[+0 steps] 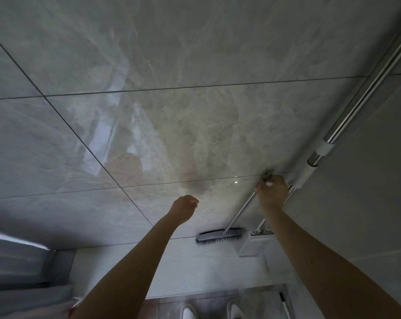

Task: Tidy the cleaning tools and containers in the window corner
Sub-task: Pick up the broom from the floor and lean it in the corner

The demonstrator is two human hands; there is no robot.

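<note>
A grey floor brush (219, 234) with a thin metal pole (239, 211) leans against the tiled wall (172, 111), bristle head low, handle end up. My right hand (272, 192) is closed around the top of that pole, near a small grey fitting (267, 174) on the wall. My left hand (185, 207) is held out in front of the wall to the left of the brush, fingers curled into a loose fist with nothing in it. A longer steel pole with a white grip (321, 150) leans in the corner at the right.
A side wall (367, 180) meets the tiled wall at the right. A white holder (249, 246) sits below the brush head. My two white shoes (212, 310) stand on the floor at the bottom. A window frame (52, 263) shows at the lower left.
</note>
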